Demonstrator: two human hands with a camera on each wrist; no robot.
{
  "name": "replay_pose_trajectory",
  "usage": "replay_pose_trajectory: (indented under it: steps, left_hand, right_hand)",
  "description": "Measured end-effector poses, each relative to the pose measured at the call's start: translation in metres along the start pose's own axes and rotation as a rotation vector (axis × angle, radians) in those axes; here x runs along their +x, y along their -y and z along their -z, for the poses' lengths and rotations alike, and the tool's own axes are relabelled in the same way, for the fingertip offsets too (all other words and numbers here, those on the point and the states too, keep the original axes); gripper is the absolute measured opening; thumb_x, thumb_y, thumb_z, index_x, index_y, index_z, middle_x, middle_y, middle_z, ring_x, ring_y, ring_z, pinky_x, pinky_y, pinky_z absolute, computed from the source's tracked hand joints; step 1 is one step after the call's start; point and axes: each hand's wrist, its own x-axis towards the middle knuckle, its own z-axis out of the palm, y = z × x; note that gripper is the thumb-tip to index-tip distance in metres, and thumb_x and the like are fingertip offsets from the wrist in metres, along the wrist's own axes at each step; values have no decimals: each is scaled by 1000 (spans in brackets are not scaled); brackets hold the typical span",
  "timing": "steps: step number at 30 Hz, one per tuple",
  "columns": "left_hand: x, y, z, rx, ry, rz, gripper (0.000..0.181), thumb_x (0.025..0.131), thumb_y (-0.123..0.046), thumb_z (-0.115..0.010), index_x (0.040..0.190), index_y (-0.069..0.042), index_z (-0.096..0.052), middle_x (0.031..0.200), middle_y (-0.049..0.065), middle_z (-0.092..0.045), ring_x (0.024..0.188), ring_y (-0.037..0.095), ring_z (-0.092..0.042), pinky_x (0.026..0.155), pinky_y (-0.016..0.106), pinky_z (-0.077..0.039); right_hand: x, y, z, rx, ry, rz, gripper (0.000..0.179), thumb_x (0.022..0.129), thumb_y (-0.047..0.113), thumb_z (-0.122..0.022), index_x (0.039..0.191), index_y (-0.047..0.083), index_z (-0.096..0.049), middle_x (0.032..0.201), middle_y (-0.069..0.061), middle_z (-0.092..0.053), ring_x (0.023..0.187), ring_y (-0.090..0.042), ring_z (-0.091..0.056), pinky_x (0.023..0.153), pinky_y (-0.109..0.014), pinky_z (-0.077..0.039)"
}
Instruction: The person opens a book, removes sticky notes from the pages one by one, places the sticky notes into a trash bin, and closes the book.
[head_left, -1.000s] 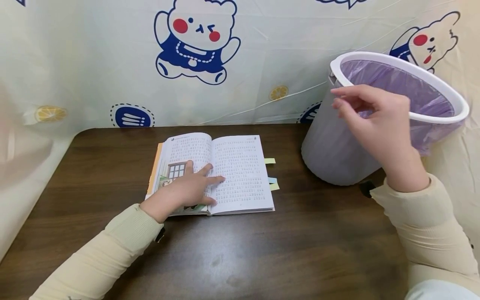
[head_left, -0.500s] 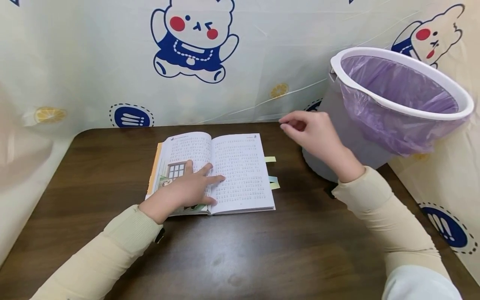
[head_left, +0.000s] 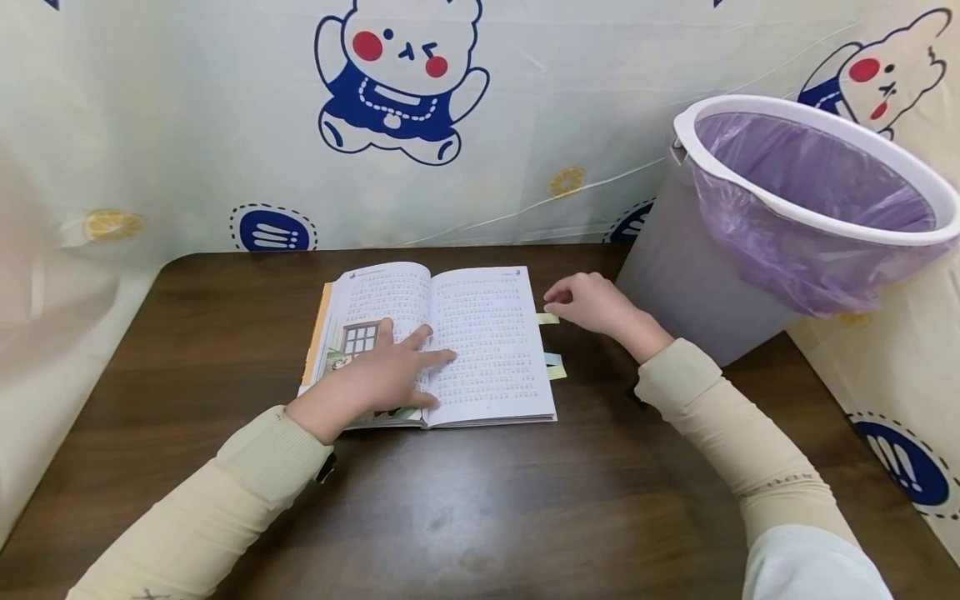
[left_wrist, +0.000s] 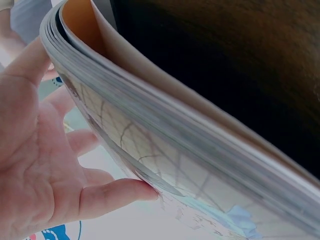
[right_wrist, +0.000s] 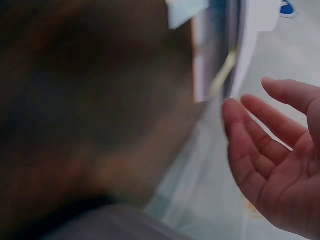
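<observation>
The first part looks done: the book (head_left: 487, 337) lies open on the table (head_left: 465, 500), and the left hand (head_left: 378, 379) rests across the middle of it with fingers spread wide, pressing the pages down rather than pinching them. What seems left is the work along the book's right edge, where paper tabs stick out from between the pages — a pale green upper tab (head_left: 549, 319), and lower down a blue tab (head_left: 552, 359) that partly overlaps a yellow-green lower tab (head_left: 557, 372). None of these is off the book. The right hand (head_left: 592, 302) is just beside the upper tab, its fingers loosely bent; the right wrist view shows a gap between thumb and forefinger and nothing between them, so no pinch is made, and whether a fingertip touches the tab I cannot tell. The bin (head_left: 667, 267) stands to the right of the book, behind the right hand, with a purple bag (head_left: 795, 258) folded over its rim and its mouth uncovered, so it appears ready for use; its bottom is hidden, and what it may hold cannot be told. By my judgement the opening and steadying are finished, while these three tabs are yet to be dealt with
</observation>
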Motion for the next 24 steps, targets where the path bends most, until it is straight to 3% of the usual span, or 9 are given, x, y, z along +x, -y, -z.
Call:
replay_pose_trajectory:
  steps: [3, 7, 12, 18, 24]
  left_hand:
    - [1, 0, 0, 5, 0, -5, 70, 90, -40, -79, 153, -22, -52, 163, 26, -28, 139, 70, -13, 104, 73, -35]
    - [2, 0, 0, 13, 0, -14, 70, 90, -40, -79, 153, -21, -52, 162, 27, -29, 140, 68, -15, 109, 73, -26]
    - [1, -2, 1, 12, 1, -9, 69, 90, -40, -78, 152, -22, -53, 162, 26, -29, 139, 69, -17, 101, 71, -38]
    - [-1, -3, 2, 7, 3, -3, 69, 91, -40, -78, 152, -22, -53, 162, 26, -29, 139, 69, -16, 101, 72, -38]
    - [-1, -1, 2, 3, 8, 5, 70, 91, -41, -77, 154, -22, -51, 163, 25, -28, 139, 69, -15, 101, 72, -37]
  right_hand:
    - [5, -10, -9, 8, 43, -11, 31, 101, 19, -67, 125, 1, -72, 118, -15, -72, 101, -28, -67, 86, -44, -53]
    - [11, -21, -17, 81, 66, -10, 29, 101, 21, -67, 121, 1, -73, 107, -13, -73, 88, -26, -67, 77, -39, -54]
    - [15, -28, -22, 234, 85, -40, 26, 101, 22, -67, 111, -1, -75, 86, -13, -67, 72, -24, -61, 66, -35, -49]
    - [14, -29, -22, 369, 102, -59, 23, 100, 21, -68, 102, -2, -74, 83, -13, -64, 71, -23, -59, 70, -37, -53]
    - [12, -23, -19, 439, 112, -52, 23, 101, 20, -66, 102, -2, -73, 88, -12, -68, 77, -22, -62, 76, -40, -56]
